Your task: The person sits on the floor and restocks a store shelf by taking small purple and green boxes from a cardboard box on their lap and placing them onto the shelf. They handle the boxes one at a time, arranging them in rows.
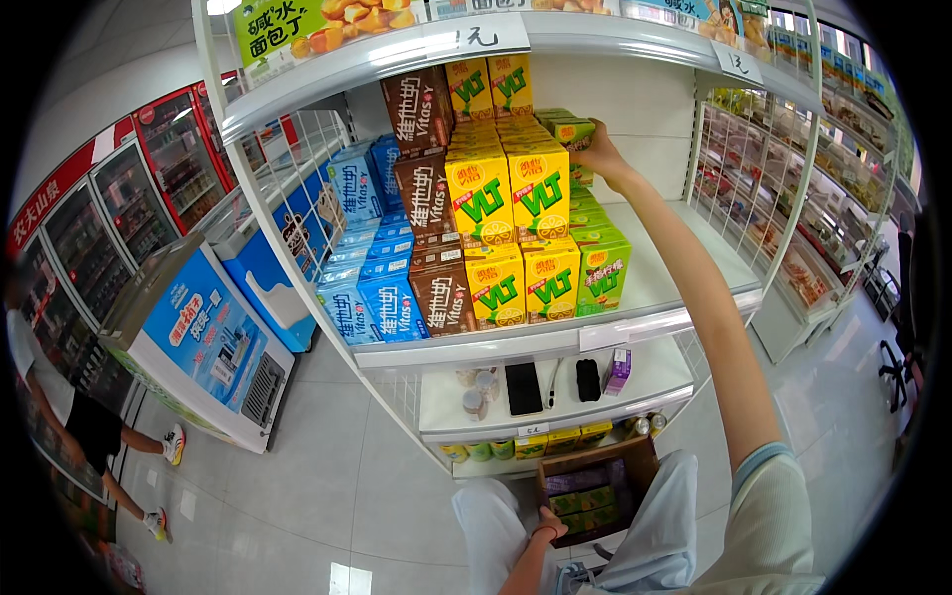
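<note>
My right hand (601,158) reaches onto the display shelf (654,249), gripping a green lemon tea carton (574,134) at the right end of the stacks. Below it stands a row of green cartons (604,269). Beside them rise yellow VLT lemon tea cartons (480,197), brown Vitasoy cartons (425,190) and blue Vitasoy cartons (387,297). Low between my knees, my left hand (549,525) holds the near edge of an open cardboard box (641,476). Inside the box lie green cartons (584,506) and purple cartons (576,480).
On the shelf below are a black phone (524,389), a dark case (587,380), a purple carton (618,371) and small jars (480,394). A wire side panel (751,178) bounds the right. Chest freezers (201,335) stand left, where another person (74,416) walks.
</note>
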The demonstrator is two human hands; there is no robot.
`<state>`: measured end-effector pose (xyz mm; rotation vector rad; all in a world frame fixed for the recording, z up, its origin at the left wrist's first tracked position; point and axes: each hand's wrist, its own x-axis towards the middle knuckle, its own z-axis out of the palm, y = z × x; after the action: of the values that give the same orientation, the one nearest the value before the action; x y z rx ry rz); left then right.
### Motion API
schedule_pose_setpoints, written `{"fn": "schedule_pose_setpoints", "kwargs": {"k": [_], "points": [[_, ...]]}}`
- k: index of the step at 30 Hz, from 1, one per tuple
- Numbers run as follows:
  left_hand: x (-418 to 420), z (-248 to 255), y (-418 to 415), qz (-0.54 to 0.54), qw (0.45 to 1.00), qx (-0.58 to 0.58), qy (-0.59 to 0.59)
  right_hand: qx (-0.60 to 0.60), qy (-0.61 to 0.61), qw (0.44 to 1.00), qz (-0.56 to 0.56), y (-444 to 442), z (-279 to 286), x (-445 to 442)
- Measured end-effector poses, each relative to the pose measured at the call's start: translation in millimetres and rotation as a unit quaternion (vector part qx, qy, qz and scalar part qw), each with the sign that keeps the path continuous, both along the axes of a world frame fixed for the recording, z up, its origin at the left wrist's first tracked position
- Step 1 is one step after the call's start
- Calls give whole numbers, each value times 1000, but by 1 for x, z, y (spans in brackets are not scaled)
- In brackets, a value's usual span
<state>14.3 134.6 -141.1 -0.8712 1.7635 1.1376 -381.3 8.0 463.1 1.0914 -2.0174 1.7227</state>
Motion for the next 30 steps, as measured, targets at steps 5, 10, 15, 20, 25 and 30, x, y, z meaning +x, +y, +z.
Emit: {"fn": "schedule_pose_setpoints", "kwargs": {"k": [5, 10, 15, 20, 25, 30], "points": [[3, 11, -6, 9, 1000, 19, -10, -67, -178, 944, 269, 3, 3, 1], [0, 20, -3, -30, 999, 10, -29, -16, -146, 969, 200, 6, 0, 0], [9, 12, -4, -27, 999, -37, 24, -26, -105, 975, 192, 2, -1, 11], [-3, 42, -4, -6, 1000, 16, -13, -7, -101, 981, 166, 13, -3, -14], [3, 41, -6, -3, 1000, -18, -8, -7, -124, 966, 226, 7, 3, -12], [1, 30, -8, -26, 999, 8, -29, 39, -110, 953, 280, 9, 9, -11]]}}
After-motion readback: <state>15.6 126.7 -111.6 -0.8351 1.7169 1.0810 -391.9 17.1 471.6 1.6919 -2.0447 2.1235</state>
